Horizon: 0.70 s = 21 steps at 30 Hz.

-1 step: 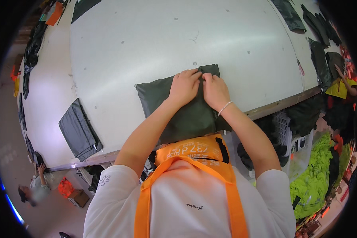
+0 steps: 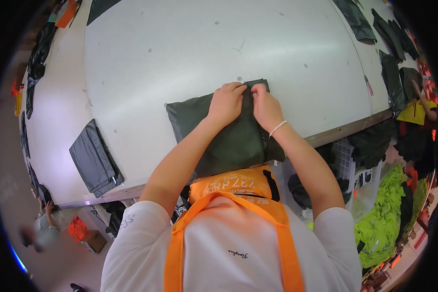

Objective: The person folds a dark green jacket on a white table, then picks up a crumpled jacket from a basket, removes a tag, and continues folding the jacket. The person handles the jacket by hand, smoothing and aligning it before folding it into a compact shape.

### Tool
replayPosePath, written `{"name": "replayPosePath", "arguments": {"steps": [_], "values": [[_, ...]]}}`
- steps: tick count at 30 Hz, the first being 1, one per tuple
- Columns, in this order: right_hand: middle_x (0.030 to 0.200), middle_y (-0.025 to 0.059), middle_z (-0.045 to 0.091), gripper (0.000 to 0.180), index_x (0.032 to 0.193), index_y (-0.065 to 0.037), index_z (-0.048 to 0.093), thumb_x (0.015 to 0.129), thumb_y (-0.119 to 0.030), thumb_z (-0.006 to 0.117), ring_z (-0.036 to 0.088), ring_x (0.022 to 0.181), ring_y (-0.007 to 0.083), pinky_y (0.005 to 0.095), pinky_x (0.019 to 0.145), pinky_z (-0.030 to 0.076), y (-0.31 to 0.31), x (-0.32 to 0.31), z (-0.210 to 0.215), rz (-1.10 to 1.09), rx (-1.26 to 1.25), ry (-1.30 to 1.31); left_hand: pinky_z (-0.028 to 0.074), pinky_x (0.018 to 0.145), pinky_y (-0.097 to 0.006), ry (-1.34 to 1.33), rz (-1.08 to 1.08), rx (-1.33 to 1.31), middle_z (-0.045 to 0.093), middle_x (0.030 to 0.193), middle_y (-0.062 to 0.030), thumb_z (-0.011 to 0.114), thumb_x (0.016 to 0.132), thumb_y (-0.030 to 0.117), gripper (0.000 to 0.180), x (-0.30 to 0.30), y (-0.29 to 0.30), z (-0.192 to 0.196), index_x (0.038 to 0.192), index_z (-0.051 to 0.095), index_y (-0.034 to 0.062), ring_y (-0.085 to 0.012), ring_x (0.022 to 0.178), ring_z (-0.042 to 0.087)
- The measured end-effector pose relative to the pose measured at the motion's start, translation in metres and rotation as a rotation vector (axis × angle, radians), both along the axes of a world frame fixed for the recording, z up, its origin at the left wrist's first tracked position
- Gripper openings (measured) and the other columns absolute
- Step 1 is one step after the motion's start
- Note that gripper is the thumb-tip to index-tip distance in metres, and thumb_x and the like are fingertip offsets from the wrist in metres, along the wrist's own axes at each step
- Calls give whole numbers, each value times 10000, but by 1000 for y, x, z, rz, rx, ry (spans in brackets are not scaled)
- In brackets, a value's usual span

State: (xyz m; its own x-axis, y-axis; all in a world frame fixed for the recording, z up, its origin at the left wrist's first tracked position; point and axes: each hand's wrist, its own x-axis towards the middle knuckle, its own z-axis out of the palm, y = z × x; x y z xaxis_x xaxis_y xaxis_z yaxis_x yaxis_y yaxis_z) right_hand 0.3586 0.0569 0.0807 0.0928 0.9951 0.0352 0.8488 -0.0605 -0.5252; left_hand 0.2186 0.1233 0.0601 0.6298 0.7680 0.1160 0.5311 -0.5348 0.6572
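Observation:
A dark green folded fabric piece lies on the pale work table, close against my body at its near edge. My left hand rests over its upper part, fingers bent together and gripping the far edge. Beside it, my right hand is closed in a pinch on the fabric near the far right corner. The tips of both hands almost meet there, and the pinched spot is partly hidden by my fingers. Whether the piece is a garment or a bag, I cannot tell.
Another dark folded piece lies on the table to the left. More dark pieces lie at the far right. Below the right edge are a white plastic crate and a bright green fabric heap. Co-workers' hands show at the sides.
My right hand has shifted slightly, its fingertips pulling a little to the right and away from my left hand. The left hand has stayed put on the fabric.

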Motion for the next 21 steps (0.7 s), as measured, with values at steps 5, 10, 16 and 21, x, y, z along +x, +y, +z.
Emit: {"name": "replayPosePath", "arguments": {"steps": [5,10,16,21], "values": [[767,132,590,287,1196,-7,481,917,-50,425,585,513,220,336,518,475,55,17,-1,-155,-403,568,442,866,-398,-73,40,-34,593,1108,-105,552,807,59,229,5,8,-13,1021,627,31,-306,1028,542],[692,100,596,235,1084,8,609,901,-53,473,561,436,165,298,454,472,76,21,4,-154,-652,558,449,822,-411,97,293,-31,600,1060,-109,556,830,127,207,12,14,-23,1005,641,55,-296,994,550],[728,134,651,126,861,-30,657,850,-57,534,619,598,278,338,583,507,64,16,-20,-120,-236,270,457,774,-411,363,320,-292,642,938,-97,520,851,295,244,29,34,-20,947,658,118,-283,902,593],[820,99,636,81,827,-56,630,841,-83,555,609,727,299,360,645,499,45,17,-12,66,-17,71,458,789,-396,297,334,-483,665,933,-79,537,840,327,243,28,44,-22,917,653,128,-264,917,612]]}}
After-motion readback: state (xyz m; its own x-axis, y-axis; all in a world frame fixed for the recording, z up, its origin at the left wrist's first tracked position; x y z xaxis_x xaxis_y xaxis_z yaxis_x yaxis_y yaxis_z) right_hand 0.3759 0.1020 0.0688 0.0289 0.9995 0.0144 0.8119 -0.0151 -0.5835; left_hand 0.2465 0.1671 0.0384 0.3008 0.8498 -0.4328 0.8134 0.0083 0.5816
